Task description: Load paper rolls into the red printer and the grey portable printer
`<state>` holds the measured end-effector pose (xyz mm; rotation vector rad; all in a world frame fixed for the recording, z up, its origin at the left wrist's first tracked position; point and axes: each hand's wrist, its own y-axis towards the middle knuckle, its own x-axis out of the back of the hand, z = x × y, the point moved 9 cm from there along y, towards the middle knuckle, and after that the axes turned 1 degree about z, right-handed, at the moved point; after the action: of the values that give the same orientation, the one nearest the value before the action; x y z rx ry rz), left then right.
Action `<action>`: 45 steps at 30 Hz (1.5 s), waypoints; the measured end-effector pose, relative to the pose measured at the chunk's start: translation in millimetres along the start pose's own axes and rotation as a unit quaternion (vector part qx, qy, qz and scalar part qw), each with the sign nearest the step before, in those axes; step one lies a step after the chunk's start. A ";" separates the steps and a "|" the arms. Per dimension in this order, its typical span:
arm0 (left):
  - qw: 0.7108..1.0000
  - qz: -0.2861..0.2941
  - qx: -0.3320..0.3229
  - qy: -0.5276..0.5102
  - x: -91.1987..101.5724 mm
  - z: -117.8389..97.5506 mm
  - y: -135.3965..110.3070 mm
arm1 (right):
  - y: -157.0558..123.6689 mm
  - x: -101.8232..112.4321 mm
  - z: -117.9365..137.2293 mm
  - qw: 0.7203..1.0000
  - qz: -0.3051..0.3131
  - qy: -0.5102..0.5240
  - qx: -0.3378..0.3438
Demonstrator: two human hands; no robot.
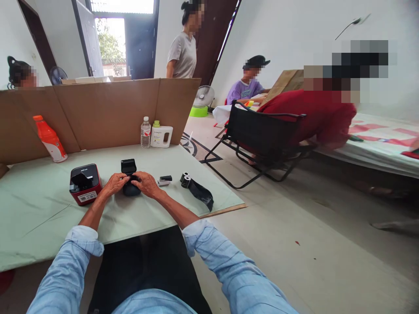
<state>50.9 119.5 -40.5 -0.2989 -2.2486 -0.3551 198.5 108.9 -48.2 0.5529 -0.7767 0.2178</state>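
Note:
A small black device with a raised lid (128, 166) sits on the covered table, in front of my body. My left hand (115, 182) is closed at its left side, fingers at the base of the lid. From the right, my right hand (146, 184) grips the same device, its thumb over the opening. What lies inside is hidden by my fingers. To the left of my left hand stands a red and black box-shaped machine (85, 185) with a label on its front. Right of my right hand are a small white and black roll-like piece (164, 180) and unrolled black film (200, 194) with white-cored rolls.
A cardboard screen (111, 111) borders the table's (42, 183) back. Before it stand an orange bottle (50, 139), a clear water bottle (145, 133) and a white jug (162, 136). A black folding chair (262, 131) with a person in red is at the right. Other people are beyond.

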 end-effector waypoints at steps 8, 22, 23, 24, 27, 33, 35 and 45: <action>0.982 -0.180 0.059 -0.006 35.3 31.9 6.7 | -18.3 -8.7 19.9 0.991 -0.043 -0.108 0.070; 0.986 -0.145 -0.038 -0.067 31.0 26.9 3.5 | -35.0 -17.9 19.8 0.983 -0.077 -0.147 0.076; 0.989 -0.132 -0.052 -0.049 29.9 23.5 -3.7 | -35.4 -18.0 19.7 0.983 -0.083 -0.147 0.072; 0.991 -0.116 -0.065 -0.032 28.0 20.0 -10.3 | -35.9 -17.6 19.9 0.983 -0.091 -0.147 0.069; 0.996 -0.055 -0.074 -0.005 17.6 15.0 -24.9 | -37.4 -14.1 21.1 0.981 -0.117 -0.142 0.068; 0.998 -0.014 -0.039 0.041 -0.1 18.0 -33.6 | -36.0 -11.6 11.8 0.989 -0.095 -0.095 0.066; 0.998 -0.014 -0.027 0.058 -4.7 20.2 -33.8 | -35.4 -14.7 4.7 0.993 -0.074 -0.074 0.063; 0.996 -0.020 -0.012 0.082 -9.3 22.9 -34.8 | -35.8 -23.4 -10.4 0.996 -0.047 -0.053 0.053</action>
<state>29.4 94.2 -67.2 -0.2303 -2.0920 -0.4135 202.1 85.0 -84.9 0.7040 -0.8429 0.1445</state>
